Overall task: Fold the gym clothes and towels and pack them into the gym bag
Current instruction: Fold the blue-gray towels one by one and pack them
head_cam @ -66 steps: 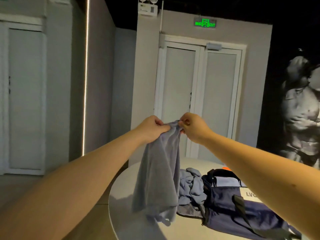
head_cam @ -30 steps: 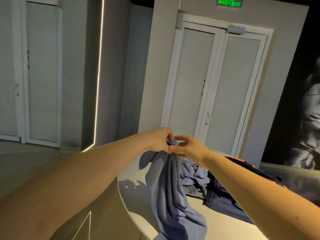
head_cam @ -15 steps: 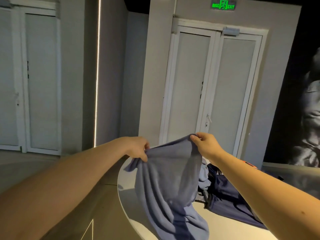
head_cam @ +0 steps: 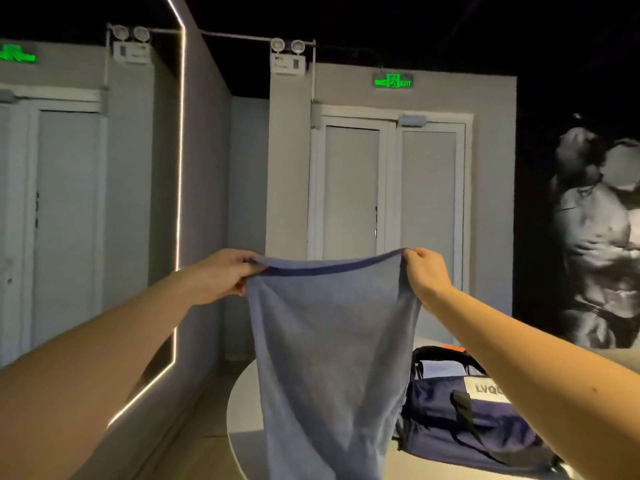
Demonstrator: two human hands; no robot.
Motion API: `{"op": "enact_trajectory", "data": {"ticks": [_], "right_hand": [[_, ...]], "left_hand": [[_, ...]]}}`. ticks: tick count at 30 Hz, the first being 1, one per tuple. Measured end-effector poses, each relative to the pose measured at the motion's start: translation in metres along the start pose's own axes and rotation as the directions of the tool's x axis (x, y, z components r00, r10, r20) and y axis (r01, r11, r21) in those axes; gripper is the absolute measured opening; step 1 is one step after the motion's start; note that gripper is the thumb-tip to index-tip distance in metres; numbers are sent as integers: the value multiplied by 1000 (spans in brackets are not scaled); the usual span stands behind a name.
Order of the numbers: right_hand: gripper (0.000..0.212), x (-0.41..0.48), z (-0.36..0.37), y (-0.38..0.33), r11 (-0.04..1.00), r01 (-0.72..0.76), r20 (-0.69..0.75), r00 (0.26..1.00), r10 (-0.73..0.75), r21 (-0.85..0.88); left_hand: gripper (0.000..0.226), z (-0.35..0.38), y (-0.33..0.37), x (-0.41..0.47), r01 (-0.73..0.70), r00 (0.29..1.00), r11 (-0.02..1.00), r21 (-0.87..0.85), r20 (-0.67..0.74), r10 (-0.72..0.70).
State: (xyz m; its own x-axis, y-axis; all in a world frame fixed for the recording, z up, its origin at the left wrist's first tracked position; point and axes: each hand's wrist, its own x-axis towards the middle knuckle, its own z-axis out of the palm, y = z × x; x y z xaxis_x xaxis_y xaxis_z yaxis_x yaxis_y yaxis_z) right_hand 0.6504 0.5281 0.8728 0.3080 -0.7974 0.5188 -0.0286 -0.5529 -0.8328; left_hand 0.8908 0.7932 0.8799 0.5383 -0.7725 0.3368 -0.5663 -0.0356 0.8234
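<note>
Head view: the blue towel point(head_cam: 332, 341) hangs spread in the air above the round table point(head_cam: 244, 410), just left of the gym bag point(head_cam: 433, 410). This looks like the folding step, barely begun. Next it wants halving, corner to corner. The left hand point(head_cam: 221, 275) pinches one top corner and the right hand point(head_cam: 424, 271) pinches the other.

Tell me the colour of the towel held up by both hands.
The towel is plain greyish blue with a darker top hem, seen in the head view.

Double doors point(head_cam: 391, 192), seemingly white (exit sign point(head_cam: 392, 80) above)
</note>
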Motion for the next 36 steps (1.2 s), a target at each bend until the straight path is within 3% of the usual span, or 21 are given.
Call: {"op": "enact_trajectory", "data": {"ticks": [4,8,12,16,19,25,28,31,33,36], "right_hand": [[39,1,-23,-43,994,83,-31,996,-81,69],[39,8,-34,-79,982,163,-65,985,-157,99],[39,22,-30,-93,976,193,-73,980,-186,98],[31,44,-10,-79,984,156,-2,988,-157,-86],[24,60,16,-51,986,76,43,997,-70,-149],[19,81,97,20,976,-198,121,971,207,-87],[19,89,143,67,968,-179,160,965,207,-177],[9,101,191,127,969,-195,172,960,220,-153],[21,118,225,180,963,-231,155,955,252,-141],[18,132,272,248,962,-232,157,954,254,-144]], "left_hand": [[25,-11,49,-10,-141,973,974,-176,-204,104],[22,-26,81,-3,-217,933,964,-155,-323,158],[39,-42,90,21,-178,926,979,-97,-354,133],[23,-48,74,44,-29,932,999,36,-361,40],[26,-42,41,66,87,929,986,139,-369,-30],[20,-8,-62,120,232,886,971,-50,-401,-232],[22,7,-125,153,270,861,954,-132,-411,-300],[20,23,-194,186,304,847,939,-164,-405,-345],[20,36,-240,206,333,838,926,-177,-395,-376],[17,60,-305,236,365,813,909,-202,-408,-417]]}}
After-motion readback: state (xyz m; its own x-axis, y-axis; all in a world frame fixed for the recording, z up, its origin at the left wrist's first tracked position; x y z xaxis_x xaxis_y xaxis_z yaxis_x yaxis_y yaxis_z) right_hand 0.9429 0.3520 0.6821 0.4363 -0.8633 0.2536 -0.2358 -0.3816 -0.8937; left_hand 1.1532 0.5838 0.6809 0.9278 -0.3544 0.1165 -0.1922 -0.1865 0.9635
